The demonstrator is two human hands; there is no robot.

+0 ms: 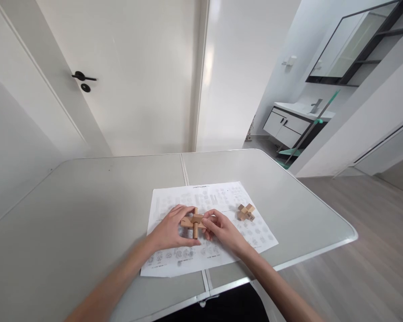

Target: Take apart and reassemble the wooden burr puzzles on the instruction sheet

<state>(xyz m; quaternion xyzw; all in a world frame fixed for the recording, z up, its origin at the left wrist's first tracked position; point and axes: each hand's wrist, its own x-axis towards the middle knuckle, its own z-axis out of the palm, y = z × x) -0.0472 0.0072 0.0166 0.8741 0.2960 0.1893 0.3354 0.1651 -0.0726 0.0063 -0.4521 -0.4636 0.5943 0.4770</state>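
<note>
Over a printed paper sheet point(168, 201), both hands meet at a small wooden interlocking puzzle point(195, 220) made of crossed pieces, one of them a round peg. My left hand point(169, 228) curves round its left side, thumb by the peg's near end and fingers at its far end. With thumb and fingers pinched, my right hand point(221, 228) grips the right end of the puzzle. Part of that end is hidden behind the fingertips. A second wooden puzzle point(246, 212), shaped like a cross with dark marks, lies on the sheet to the right of my right hand.
The sheet lies on a grey folding table point(104, 205) with a metal rim and a centre seam. Beyond stands a white door point(137, 80) with a black handle point(83, 77). At the right are a washbasin cabinet point(287, 127) and a green-tipped pole point(319, 120).
</note>
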